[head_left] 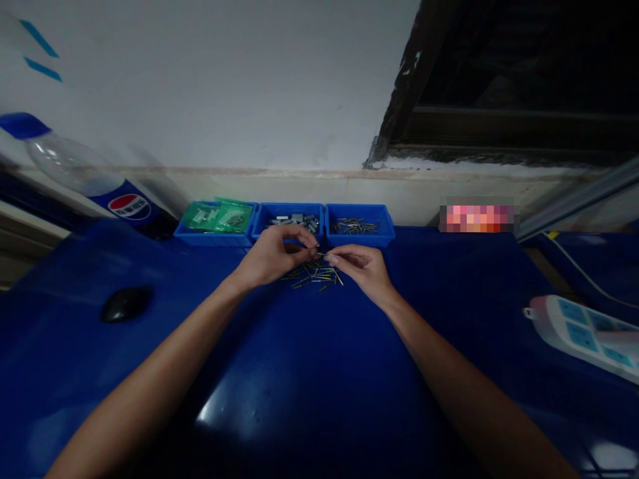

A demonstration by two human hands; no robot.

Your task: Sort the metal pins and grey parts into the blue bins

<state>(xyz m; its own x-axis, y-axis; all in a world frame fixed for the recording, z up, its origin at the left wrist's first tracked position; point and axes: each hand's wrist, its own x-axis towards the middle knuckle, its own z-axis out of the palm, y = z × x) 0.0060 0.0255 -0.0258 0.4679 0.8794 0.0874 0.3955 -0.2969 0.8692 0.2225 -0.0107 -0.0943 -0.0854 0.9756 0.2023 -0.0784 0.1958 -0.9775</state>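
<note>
Both of my hands meet over a small heap of thin metal pins (pixel 314 274) lying on the blue table (pixel 309 386). My left hand (pixel 274 255) is curled, its fingertips pinched on a small part that I cannot make out. My right hand (pixel 360 266) pinches one thin pin, its tip pointing at the left fingertips. Behind the hands stand three blue bins: the left bin (pixel 215 234) holds green bags, the middle bin (pixel 289 211) grey metal pieces, the right bin (pixel 360 237) more pins.
A clear soda bottle (pixel 87 178) with a blue cap lies at the far left. A black mouse-like object (pixel 126 303) rests on the table's left side. A white power strip (pixel 584 332) with a cable sits at the right edge. A white wall rises behind the bins.
</note>
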